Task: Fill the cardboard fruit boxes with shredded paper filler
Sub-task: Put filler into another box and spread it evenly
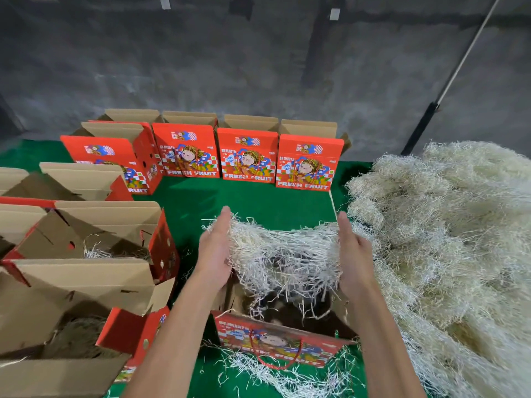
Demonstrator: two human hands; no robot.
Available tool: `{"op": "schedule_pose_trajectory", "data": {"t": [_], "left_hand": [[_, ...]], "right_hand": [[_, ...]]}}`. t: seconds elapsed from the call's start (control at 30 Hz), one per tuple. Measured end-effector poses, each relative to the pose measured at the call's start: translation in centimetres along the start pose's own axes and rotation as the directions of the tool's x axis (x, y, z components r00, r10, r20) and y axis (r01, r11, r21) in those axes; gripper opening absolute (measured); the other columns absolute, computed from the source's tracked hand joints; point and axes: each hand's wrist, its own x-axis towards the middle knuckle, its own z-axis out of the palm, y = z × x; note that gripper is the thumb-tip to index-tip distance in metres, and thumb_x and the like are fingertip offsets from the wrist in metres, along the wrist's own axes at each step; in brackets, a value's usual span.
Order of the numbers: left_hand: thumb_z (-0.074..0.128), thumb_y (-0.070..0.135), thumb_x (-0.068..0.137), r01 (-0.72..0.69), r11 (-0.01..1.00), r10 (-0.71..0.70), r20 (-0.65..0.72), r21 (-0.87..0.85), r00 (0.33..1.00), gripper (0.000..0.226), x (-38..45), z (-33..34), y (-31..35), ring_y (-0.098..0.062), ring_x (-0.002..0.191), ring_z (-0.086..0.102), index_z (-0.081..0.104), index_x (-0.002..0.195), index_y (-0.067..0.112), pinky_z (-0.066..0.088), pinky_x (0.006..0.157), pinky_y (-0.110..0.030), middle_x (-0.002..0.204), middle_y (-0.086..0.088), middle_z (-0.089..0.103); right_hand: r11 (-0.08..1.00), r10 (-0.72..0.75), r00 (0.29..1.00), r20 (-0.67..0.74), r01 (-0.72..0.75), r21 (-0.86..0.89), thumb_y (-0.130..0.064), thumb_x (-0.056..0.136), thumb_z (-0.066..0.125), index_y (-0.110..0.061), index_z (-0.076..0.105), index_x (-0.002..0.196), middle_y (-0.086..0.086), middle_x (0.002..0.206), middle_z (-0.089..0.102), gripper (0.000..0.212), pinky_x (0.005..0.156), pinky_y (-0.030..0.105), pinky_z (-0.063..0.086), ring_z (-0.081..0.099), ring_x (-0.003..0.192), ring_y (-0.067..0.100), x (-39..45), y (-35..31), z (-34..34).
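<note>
Shredded paper point(283, 254) pressed between flat left hand point(214, 251) and right hand point(355, 255) (grips open) above box point(275, 344).

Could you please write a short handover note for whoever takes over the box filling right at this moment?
Left hand and right hand: both open, palms facing, pressing a wad of shredded paper between them over the open box in front.
Supply: the big paper pile lies on the right of the green table.
Done: the two open boxes on the left hold some filler already; how full they are is hard to tell.
Left: lower this wad into the front box, which looks mostly empty. The row of upright boxes at the back probably needs filling, but their insides are hidden.
</note>
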Motion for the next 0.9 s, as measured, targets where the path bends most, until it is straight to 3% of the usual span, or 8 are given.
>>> {"op": "schedule_pose_trajectory", "data": {"t": [0.07,0.17,0.27,0.43,0.53,0.67,0.77,0.9], "left_hand": [[0.067,0.066,0.081,0.059,0.996,-0.052,0.088,-0.069,0.995,0.08,0.1,-0.5,0.3,-0.022,0.13,0.054,0.039,0.15,0.037,0.04,0.109,-0.053,0.149,0.002,0.05],[0.051,0.023,0.104,-0.016,0.999,0.018,0.063,-0.034,0.998,0.052,0.7,-1.8,0.9,-0.019,0.1,0.072,0.035,0.15,0.042,0.06,0.075,-0.035,0.128,0.002,0.067],[0.048,0.033,0.106,-0.068,0.996,0.071,0.057,-0.05,0.996,0.043,0.9,-2.3,1.8,-0.017,0.093,0.074,0.041,0.148,0.034,0.061,0.072,-0.034,0.101,0.006,0.077],[0.043,0.05,0.103,0.083,0.996,-0.072,0.261,-0.032,0.963,0.051,0.3,-0.6,0.2,-0.026,0.113,0.068,0.051,0.143,0.019,0.052,0.097,-0.043,0.123,-0.008,0.071],[0.043,0.055,0.101,0.134,0.99,-0.117,0.311,-0.034,0.943,0.058,0.4,-0.3,-1.0,-0.027,0.118,0.066,0.052,0.142,0.016,0.045,0.107,-0.049,0.129,-0.01,0.068],[0.047,0.075,0.089,0.163,0.986,-0.165,0.441,0.043,0.882,0.076,-0.2,0.3,-1.8,-0.026,0.123,0.062,0.049,0.144,0.022,0.041,0.108,-0.052,0.135,-0.009,0.064],[0.07,0.078,0.073,0.114,0.985,-0.16,0.455,0.126,0.876,0.103,-0.9,0.7,-2.5,-0.027,0.135,0.051,0.032,0.153,0.026,0.037,0.113,-0.054,0.15,-0.012,0.049],[0.092,0.065,0.05,-0.005,0.978,-0.063,0.322,0.207,0.945,0.148,-1.0,0.3,-4.5,-0.022,0.146,0.03,0.0,0.159,0.025,0.026,0.12,-0.046,0.164,-0.007,0.021]], "right_hand": [[0.984,0.109,0.994,0.018,-0.111,0.142,-0.073,0.086,0.055,-0.019,0.058,0.131,0.01,0.13,0.062,0.07,0.104,0.055,0.043,0.058,0.12,0.03,0.0,0.0,-0.3],[0.956,0.119,0.988,0.099,-0.141,0.259,-0.03,0.105,0.049,-0.047,0.035,0.149,-0.005,0.158,0.038,0.049,0.105,0.056,0.042,0.042,0.14,0.028,0.2,0.2,-1.6],[0.958,0.065,0.995,0.076,-0.084,0.275,-0.017,0.103,0.052,-0.036,0.028,0.156,-0.002,0.163,0.029,0.061,0.114,0.056,0.035,0.035,0.145,0.031,0.6,0.2,-2.5],[0.985,0.016,0.997,0.078,-0.03,0.17,-0.047,0.104,0.04,-0.046,0.044,0.137,0.017,0.155,0.037,0.033,0.103,0.043,0.048,0.06,0.116,0.025,-0.6,-1.0,0.1],[0.958,-0.101,0.985,0.139,0.059,0.281,-0.069,0.092,0.039,-0.033,0.062,0.115,0.007,0.099,0.072,0.048,0.072,0.025,0.055,0.068,0.08,0.012,-1.6,-1.7,1.4],[0.935,-0.344,0.876,0.339,0.353,0.037,-0.055,0.105,0.032,-0.03,0.068,0.109,-0.018,0.102,0.074,0.044,0.079,0.007,0.05,0.068,0.098,-0.002,-2.8,-0.6,3.1],[0.856,-0.389,0.779,0.492,0.504,-0.12,-0.033,0.107,0.045,-0.021,0.07,0.11,-0.011,0.101,0.073,0.028,0.08,0.015,0.052,0.068,0.095,0.004,-2.5,0.5,3.7],[0.863,-0.398,0.858,0.326,0.47,-0.184,-0.022,0.098,0.065,-0.025,0.066,0.107,-0.011,0.096,0.07,0.01,0.081,0.025,0.056,0.068,0.088,0.004,-1.7,1.4,3.5]]}}
